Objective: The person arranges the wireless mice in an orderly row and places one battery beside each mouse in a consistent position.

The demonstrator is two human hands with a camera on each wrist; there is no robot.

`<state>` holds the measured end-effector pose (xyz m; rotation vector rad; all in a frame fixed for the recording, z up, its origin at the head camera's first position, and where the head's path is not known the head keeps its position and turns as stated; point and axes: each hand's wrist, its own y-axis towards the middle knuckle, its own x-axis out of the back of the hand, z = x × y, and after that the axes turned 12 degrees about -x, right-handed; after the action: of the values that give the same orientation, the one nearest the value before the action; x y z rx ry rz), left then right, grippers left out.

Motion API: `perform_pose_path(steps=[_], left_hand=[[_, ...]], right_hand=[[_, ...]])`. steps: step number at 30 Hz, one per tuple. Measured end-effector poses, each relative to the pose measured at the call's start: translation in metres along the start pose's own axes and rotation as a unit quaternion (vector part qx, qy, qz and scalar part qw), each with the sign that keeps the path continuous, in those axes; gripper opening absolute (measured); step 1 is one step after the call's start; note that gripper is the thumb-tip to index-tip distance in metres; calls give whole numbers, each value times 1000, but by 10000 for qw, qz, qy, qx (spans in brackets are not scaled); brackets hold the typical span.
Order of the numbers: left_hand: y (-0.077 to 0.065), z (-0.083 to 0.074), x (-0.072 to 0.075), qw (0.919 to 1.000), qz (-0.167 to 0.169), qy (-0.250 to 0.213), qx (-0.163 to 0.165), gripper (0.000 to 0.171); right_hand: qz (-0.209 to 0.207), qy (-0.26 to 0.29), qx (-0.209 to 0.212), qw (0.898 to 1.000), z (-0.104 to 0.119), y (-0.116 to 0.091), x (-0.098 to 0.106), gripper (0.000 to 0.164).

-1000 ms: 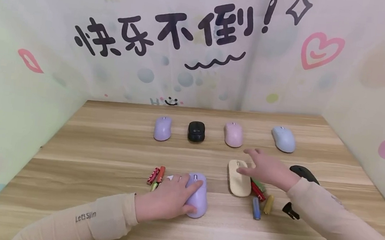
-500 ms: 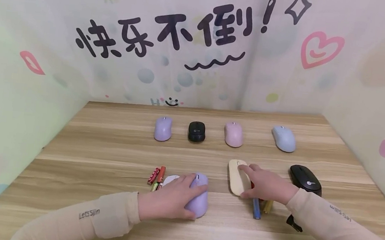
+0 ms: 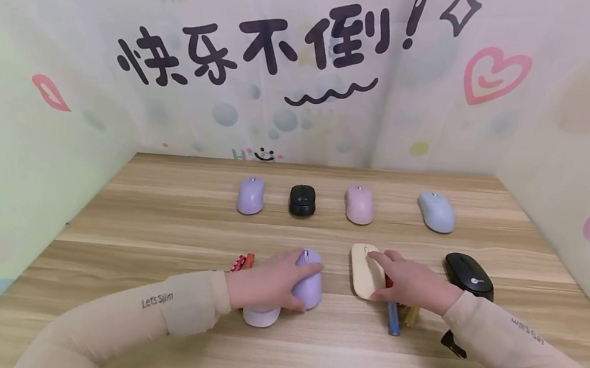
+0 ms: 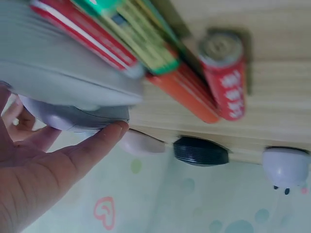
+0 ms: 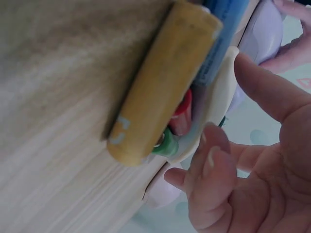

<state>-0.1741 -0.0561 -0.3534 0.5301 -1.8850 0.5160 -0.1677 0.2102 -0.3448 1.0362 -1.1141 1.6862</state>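
Observation:
My left hand (image 3: 268,280) grips a purple computer mouse (image 3: 309,290) between thumb and fingers, near the middle of the table. Under its wrist side shows the rear of a white mouse (image 3: 261,317), large and grey in the left wrist view. Beside it, red and orange batteries (image 4: 231,87) lie partly hidden by the hand. To the right, my right hand (image 3: 416,284) holds a cream mouse (image 3: 363,275) by its right side, index finger near the front and thumb near the rear. Blue (image 3: 394,320) and yellow (image 5: 163,82) batteries lie below that hand, with red and green ones behind.
Along the back stand a lilac mouse (image 3: 251,196), a small black mouse (image 3: 302,201), a pink mouse (image 3: 360,206) and a light blue mouse (image 3: 436,212). A larger black mouse (image 3: 469,274) sits right of my right hand. A small black piece (image 3: 453,346) lies by the sleeve.
My right hand has come down from above onto the cream mouse's side. My left hand has moved away from me with the purple mouse, baring the white mouse's rear.

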Motion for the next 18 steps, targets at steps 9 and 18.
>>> perform_pose_path(steps=[9, 18], left_hand=[[17, 29, 9, 9984, -224, -341, 384, 71], [20, 48, 15, 9972, -280, -309, 616, 73]], right_hand=[[-637, -246, -511, 9964, -19, -4, 18, 64], [-2046, -880, -255, 9746, -94, -14, 23, 60]])
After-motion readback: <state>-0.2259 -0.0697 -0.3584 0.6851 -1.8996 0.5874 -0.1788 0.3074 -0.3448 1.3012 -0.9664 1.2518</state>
